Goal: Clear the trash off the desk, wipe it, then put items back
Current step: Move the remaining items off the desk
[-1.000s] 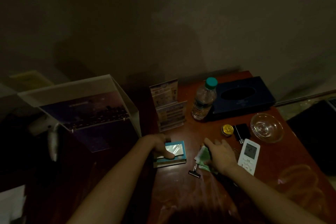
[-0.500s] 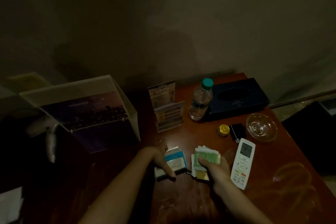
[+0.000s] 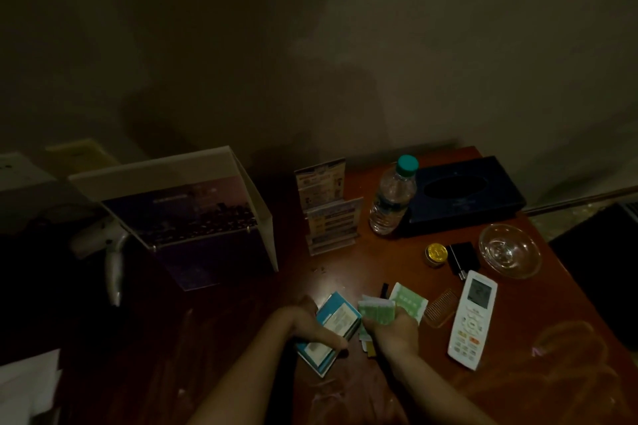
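Gripping a blue box (image 3: 333, 329), left hand (image 3: 307, 324) sits beside right hand (image 3: 395, 335) clutching green packets (image 3: 377, 310); bare desk (image 3: 552, 376) beyond remote (image 3: 472, 319).

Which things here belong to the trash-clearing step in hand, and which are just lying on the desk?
In hand: left hand gripping the blue box; right hand gripping green packets; green sachet beside them.
Lying about: water bottle, tissue box, glass dish, air-conditioner remote, comb, gold tin, black charger, leaflet stand.

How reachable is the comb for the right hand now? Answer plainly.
Probably yes: the comb lies just right of the right hand, only a flat green sachet near the path. But that hand grips green packets, so grasping looks awkward.
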Demonstrator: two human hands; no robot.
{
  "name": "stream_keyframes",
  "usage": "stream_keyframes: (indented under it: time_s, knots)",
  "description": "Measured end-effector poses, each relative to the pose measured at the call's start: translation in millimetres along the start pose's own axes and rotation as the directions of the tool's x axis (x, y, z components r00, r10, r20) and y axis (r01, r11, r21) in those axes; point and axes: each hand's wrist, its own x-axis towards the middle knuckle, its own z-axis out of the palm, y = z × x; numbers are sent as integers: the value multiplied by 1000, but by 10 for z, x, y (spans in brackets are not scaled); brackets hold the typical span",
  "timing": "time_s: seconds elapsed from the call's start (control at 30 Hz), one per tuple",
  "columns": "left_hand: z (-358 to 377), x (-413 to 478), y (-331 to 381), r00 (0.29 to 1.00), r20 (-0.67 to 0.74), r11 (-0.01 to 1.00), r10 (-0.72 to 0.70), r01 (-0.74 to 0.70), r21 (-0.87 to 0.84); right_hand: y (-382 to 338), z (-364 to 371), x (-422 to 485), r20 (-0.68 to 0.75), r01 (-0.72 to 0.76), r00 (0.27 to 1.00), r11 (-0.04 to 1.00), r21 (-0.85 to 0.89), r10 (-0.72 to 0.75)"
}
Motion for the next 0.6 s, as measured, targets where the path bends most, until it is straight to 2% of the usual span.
stream_keyframes:
  time_s: [0.1, 0.27, 0.43, 0.6]
  knots:
    - [110, -25, -34, 997, -64, 994, -37, 30, -103, -30, -45, -61, 42, 41, 998, 997, 65, -44]
    - [252, -39, -141, 1000, 3, 958, 3, -2, -287, 56, -168, -133, 155, -20, 988, 967, 252, -20]
    - [359, -111, -237, 997, -31, 864, 71, -77, -497, 125, -370, -123, 262, -67, 964, 930, 362, -33]
    - [468, -412, -307, 991, -107, 784, 81, -130, -607, 129, -495, -225, 329, -60, 940, 899, 433, -96]
